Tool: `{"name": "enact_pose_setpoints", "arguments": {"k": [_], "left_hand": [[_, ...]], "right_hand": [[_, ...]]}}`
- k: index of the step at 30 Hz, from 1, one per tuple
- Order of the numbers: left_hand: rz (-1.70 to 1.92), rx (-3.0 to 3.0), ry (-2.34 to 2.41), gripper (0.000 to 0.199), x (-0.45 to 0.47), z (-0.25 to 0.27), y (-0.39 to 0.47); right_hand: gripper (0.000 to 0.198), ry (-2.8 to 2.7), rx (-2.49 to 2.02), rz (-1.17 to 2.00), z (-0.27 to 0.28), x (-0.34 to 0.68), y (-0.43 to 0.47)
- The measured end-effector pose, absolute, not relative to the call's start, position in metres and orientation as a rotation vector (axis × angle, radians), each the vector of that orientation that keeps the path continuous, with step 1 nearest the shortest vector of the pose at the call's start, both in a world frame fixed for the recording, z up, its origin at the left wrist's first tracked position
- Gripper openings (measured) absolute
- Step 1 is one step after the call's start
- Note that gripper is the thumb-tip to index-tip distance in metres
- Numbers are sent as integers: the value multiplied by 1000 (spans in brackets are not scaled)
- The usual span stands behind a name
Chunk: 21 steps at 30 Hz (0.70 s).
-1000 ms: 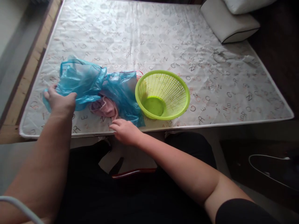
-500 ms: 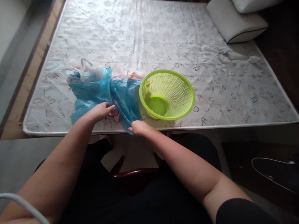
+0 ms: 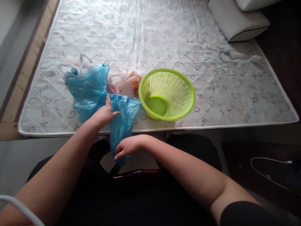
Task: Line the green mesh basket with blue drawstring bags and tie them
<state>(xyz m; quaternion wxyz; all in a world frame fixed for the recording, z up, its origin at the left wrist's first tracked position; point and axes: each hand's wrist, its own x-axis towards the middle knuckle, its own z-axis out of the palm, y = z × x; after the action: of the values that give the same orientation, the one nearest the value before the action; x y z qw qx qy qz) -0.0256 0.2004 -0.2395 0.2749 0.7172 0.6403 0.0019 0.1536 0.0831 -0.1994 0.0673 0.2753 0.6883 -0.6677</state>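
A crumpled blue plastic bag (image 3: 125, 110) hangs over the mattress's front edge, its lower end in my right hand (image 3: 128, 147), whose fingers are curled closed on it. My left hand (image 3: 106, 111) lies on the bag's upper part with the index finger stretched out and the thumb apart; its other fingers are hidden. More blue plastic (image 3: 88, 89) is bunched to the left of that hand; whether it is the same bag I cannot tell. Behind lie pale translucent bags (image 3: 119, 77), one with something orange (image 3: 135, 82). A green plastic basket (image 3: 166, 94) stands just right of the bag.
All this rests on a white mattress (image 3: 160, 37) printed with letters. Pale cushions (image 3: 240, 23) lie at its far right corner. Below the front edge, a dark red chair edge (image 3: 136, 172) shows between my legs. A white cable (image 3: 258, 171) hangs on the right.
My right hand has drawn the bag's end down and toward me, below the mattress edge. My left hand has shifted slightly, its index finger now extended. More of the pale bags shows.
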Motion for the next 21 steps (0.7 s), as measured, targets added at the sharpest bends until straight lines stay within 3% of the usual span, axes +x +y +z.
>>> {"name": "enact_pose_setpoints", "arguments": {"k": [6,9,13,16,18,21], "left_hand": [[-20,2037,1809,116,-14,-230,196],[121,1976,1850,105,-7,-222,195],[448,1870,1878,94,2,-207,186],[670,1821,1838,84,6,-196,179],[655,1837,1766,67,6,-192,178],[313,1902,1434,32,4,-191,180]], "right_hand": [[38,2179,1533,-1860,-212,163,93],[28,1920,2001,-2223,-218,165,105],[2,1151,2447,-2687,-224,168,117],[6,775,2546,-2801,-226,171,120],[8,660,2587,-2827,-227,171,121],[12,531,2646,-2865,-227,173,121]]}}
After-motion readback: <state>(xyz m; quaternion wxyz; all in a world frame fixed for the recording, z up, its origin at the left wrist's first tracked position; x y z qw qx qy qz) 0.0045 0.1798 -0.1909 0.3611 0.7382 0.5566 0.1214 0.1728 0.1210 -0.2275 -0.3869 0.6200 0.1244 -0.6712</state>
